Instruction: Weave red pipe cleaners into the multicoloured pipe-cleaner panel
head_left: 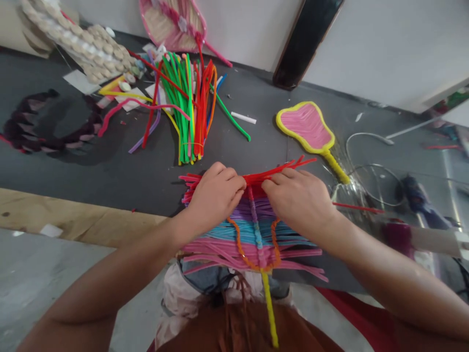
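Note:
In front of me lies a craft of pipe cleaners, with purple, blue and pink strips (205, 244) laid in bands across a central stem (253, 210). An orange twisted pipe cleaner (240, 239) curves in a U over the bands. Below it the yellow handle (269, 308) points toward my body. Along the far edge run red pipe cleaners (256, 178). My left hand (218, 193) has its fingers closed on them left of the stem, and my right hand (300, 198) is closed on them right of it. My fingers partly hide the red strips.
Beyond my hands lies a bundle of green and red pipe cleaners (183, 112). A pink fan with a yellow rim (306, 126) rests at the right, near wire hoops (366, 168). A dark headband (25, 129) is at the left. A pink fan (176, 27) leans on the wall.

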